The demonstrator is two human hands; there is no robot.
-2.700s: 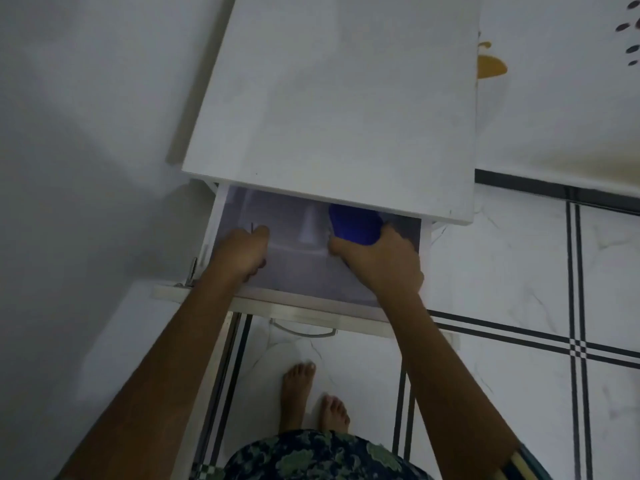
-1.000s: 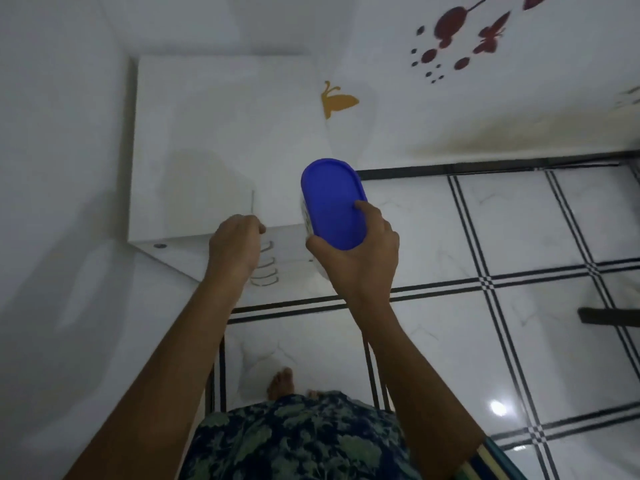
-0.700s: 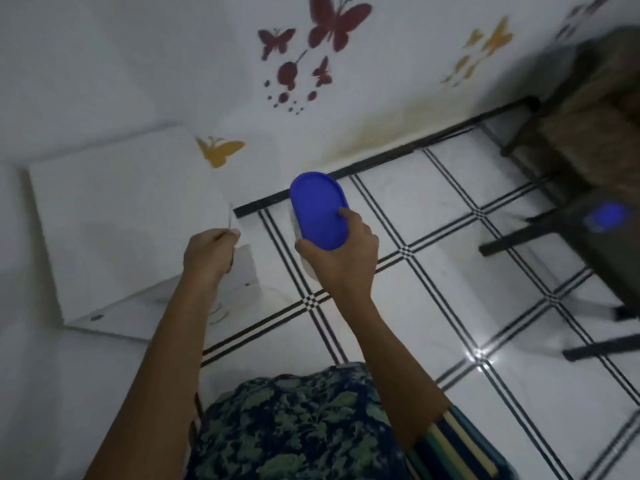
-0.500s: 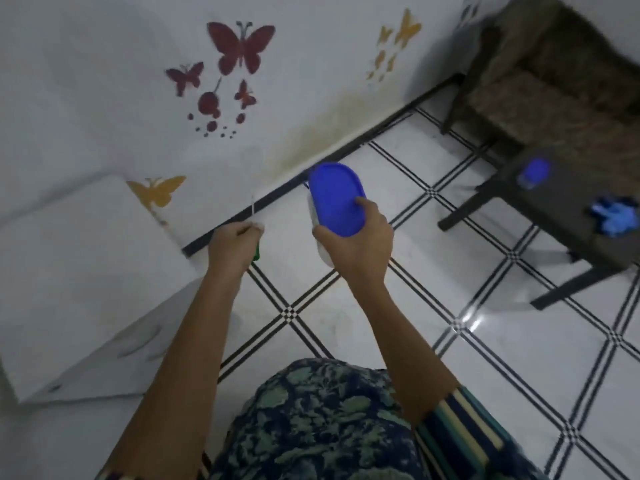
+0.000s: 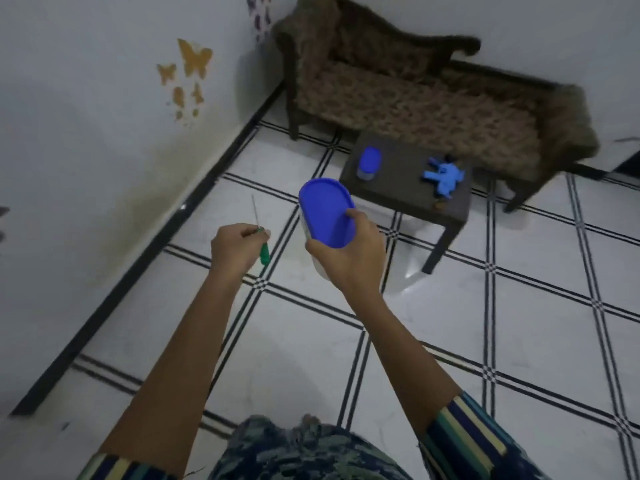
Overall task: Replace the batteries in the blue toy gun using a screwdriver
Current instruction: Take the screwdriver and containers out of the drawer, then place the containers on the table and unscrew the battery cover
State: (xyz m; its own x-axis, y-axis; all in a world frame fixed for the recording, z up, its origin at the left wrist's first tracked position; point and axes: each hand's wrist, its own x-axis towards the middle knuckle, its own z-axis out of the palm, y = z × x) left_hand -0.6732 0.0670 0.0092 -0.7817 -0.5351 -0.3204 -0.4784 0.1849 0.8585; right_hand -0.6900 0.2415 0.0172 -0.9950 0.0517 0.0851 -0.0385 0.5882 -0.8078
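Fingers point(image 5: 255, 233) pinch screwdriver point(image 5: 264, 253); likely toy gun point(image 5: 445, 178) well apart.

The white tiled floor point(image 5: 519, 306) with black grid lines lies open between the person and the small dark square table point(image 5: 398, 192); on its top a small blue-lidded jar point(image 5: 369, 163) sits left and the blue plastic toy gun point(image 5: 444, 177) right, well apart, with bare surface between them and along the near edge; the brown patterned sofa point(image 5: 415, 102) closes off the far side; the white wall with butterfly stickers point(image 5: 86, 116) bounds the left; the left hand point(image 5: 239, 249) grips a green-handled screwdriver point(image 5: 264, 252), the right hand point(image 5: 349, 261) a blue-lidded white tub point(image 5: 325, 216).
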